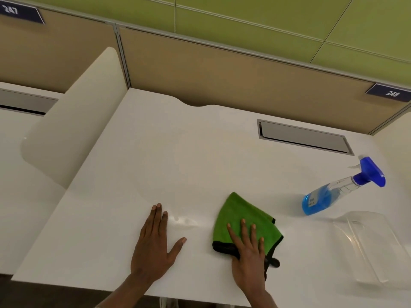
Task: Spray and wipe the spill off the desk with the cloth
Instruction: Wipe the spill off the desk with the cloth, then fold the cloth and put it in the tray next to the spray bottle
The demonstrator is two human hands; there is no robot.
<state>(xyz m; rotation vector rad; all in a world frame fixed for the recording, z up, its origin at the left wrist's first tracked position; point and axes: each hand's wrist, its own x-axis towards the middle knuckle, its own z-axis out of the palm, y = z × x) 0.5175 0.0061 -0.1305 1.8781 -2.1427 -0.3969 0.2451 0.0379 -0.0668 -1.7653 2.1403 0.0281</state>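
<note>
On white desk (200,152): right hand (249,254) lying flat, pressing green cloth (242,218); left hand (153,247) resting open beside wet patch (184,221). Risk: cloth smearing it toward edge.

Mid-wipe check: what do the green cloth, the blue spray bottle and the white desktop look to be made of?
Green cloth with black edging: soft, matte, fuzzy weave, probably microfibre. Blue spray bottle: clear glossy plastic, since the blue liquid shows through, with an opaque blue plastic trigger head. White desktop: smooth, hard, slightly glossy, likely laminate; it shows a sheen by the wet patch.
</note>
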